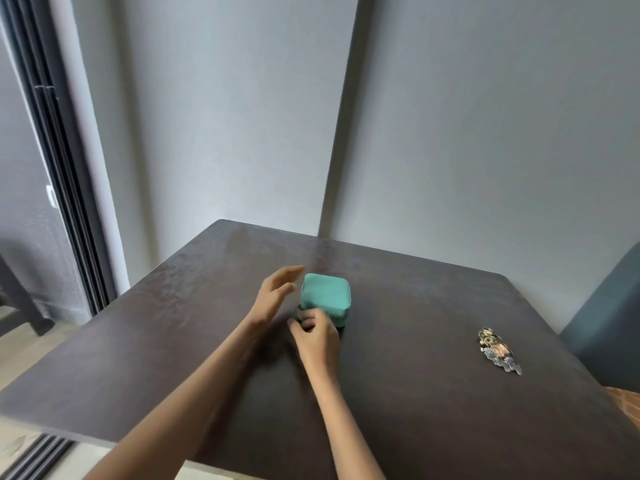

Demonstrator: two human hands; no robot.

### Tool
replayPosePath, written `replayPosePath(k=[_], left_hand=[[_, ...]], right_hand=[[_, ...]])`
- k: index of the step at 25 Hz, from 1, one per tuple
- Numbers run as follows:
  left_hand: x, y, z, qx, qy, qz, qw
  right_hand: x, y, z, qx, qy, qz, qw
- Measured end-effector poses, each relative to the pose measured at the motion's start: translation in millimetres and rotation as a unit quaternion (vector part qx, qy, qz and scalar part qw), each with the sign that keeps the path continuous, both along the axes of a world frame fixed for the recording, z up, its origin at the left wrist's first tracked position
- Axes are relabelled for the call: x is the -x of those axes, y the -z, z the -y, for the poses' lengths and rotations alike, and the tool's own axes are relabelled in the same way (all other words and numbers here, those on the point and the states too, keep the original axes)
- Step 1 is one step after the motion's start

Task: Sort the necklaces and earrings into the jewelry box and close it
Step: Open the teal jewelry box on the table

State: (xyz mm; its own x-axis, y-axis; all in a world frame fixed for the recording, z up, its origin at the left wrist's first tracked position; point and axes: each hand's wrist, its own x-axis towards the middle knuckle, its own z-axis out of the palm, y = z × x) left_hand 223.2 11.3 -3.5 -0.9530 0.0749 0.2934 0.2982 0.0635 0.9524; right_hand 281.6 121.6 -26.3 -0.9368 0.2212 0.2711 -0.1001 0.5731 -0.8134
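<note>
Two bare forearms reach in from the near edge across the dark surface. The right hand has its fingers curled in a pinching grip at the near left corner of the teal jewelry box, lid down. The left hand hovers open just beside the box's left side. Well apart to the right lies the jewelry pile, untouched.

Soft, even daylight came from the left; the dark brown matte table showed faint sheen, both hands slightly motion-blurred, and wide-angle distortion bowed wall edges.
</note>
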Motion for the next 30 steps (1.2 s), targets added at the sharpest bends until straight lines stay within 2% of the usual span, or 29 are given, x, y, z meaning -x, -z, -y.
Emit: replayPosePath(k=[2, 3, 4, 5, 7, 8, 9, 11, 14, 20, 24, 27, 30], left_hand=[[-5, 9, 6, -0.054, -0.097, 0.027, 0.993], [-7, 12, 6, -0.063, -0.111, 0.058, 0.990], [-8, 15, 5, -0.043, -0.106, 0.076, 0.991], [-8, 19, 5, 0.023, -0.092, 0.081, 0.992], [-7, 24, 3, 0.214, -0.061, 0.060, 0.973], [-6, 26, 3, 0.275, -0.058, 0.040, 0.959], [-4, 28, 3, 0.295, -0.068, 0.019, 0.953], [-5, 30, 4, 0.276, -0.110, -0.013, 0.955], [-6, 27, 9, 0.244, -0.149, -0.008, 0.958], [-13, 29, 27, 0.370, -0.161, -0.046, 0.914], [1, 22, 47, 0.462, -0.233, -0.119, 0.848], [26, 11, 58, 0.486, -0.243, -0.089, 0.835], [50, 7, 50, 0.501, -0.219, -0.099, 0.831]], right_hand=[[2, 3, -13, 0.096, 0.043, -0.067, 0.992], [6, 3, -20, 0.136, 0.089, -0.091, 0.982], [13, 1, -29, 0.172, 0.129, -0.100, 0.971], [21, -2, -36, 0.194, 0.148, -0.087, 0.966], [36, -6, -47, 0.155, 0.114, -0.008, 0.981], [39, -8, -47, 0.107, 0.090, 0.029, 0.990], [40, -8, -46, 0.068, 0.077, 0.049, 0.993], [41, -9, -44, 0.046, 0.081, 0.051, 0.994], [43, -7, -49, 0.070, 0.072, 0.039, 0.994], [64, -8, -68, 0.105, -0.058, 0.017, 0.993], [74, -9, -66, 0.158, -0.099, 0.026, 0.982], [80, -8, -66, 0.181, -0.107, 0.017, 0.978], [90, -8, -66, 0.186, -0.121, 0.015, 0.975]])
